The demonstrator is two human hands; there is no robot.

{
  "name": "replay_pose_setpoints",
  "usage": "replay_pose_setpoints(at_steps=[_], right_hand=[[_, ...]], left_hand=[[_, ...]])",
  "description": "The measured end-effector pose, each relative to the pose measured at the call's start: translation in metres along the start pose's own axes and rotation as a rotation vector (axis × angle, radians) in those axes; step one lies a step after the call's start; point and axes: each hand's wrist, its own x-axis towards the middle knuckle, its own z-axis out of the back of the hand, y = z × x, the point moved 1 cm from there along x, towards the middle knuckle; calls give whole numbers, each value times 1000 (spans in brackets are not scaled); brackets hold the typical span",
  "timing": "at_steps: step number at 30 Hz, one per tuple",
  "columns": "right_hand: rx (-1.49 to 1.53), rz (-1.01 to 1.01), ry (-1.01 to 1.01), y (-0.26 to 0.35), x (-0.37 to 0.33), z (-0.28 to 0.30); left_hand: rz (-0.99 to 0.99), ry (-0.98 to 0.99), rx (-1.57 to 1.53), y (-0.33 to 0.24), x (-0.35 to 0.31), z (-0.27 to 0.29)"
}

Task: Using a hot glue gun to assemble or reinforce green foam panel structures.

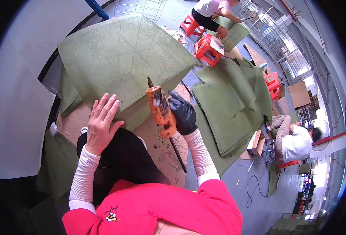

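My right hand [183,112], in a black glove, is closed around an orange hot glue gun [156,105] smeared with dark stains. Its pointed nozzle is toward the far side, and a black glue stick [177,154] juts out of its back end. In front of me stands a large box-like form covered in green mesh fabric [122,55], with faint crossing lines on its top. My left hand [99,127] is bare, fingers stretched out, at the near edge of this form; whether it touches the fabric I cannot tell.
Stacked green fabric sheets [227,113] lie to the right. Beyond are red stools [209,50] and a co-worker [212,11] at another green piece. A second person [296,145] sits at far right by a cardboard box [256,143]. A cable [253,188] loops over the floor.
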Motion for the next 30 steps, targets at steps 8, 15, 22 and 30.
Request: replay_pose_setpoints(at_steps=[8,15,22,30], right_hand=[[1507,-412,-706,-9,-43,-60],[2158,-627,-800,33,-98,-54],[1521,-766,-554,84,-87,-40],[1296,-639,-426,100,-56,-29]], left_hand=[[-143,104,-47,15,17,34],[-85,159,-170,21,36,47],[91,95,-324,20,43,48],[193,59,-402,19,48,54]])
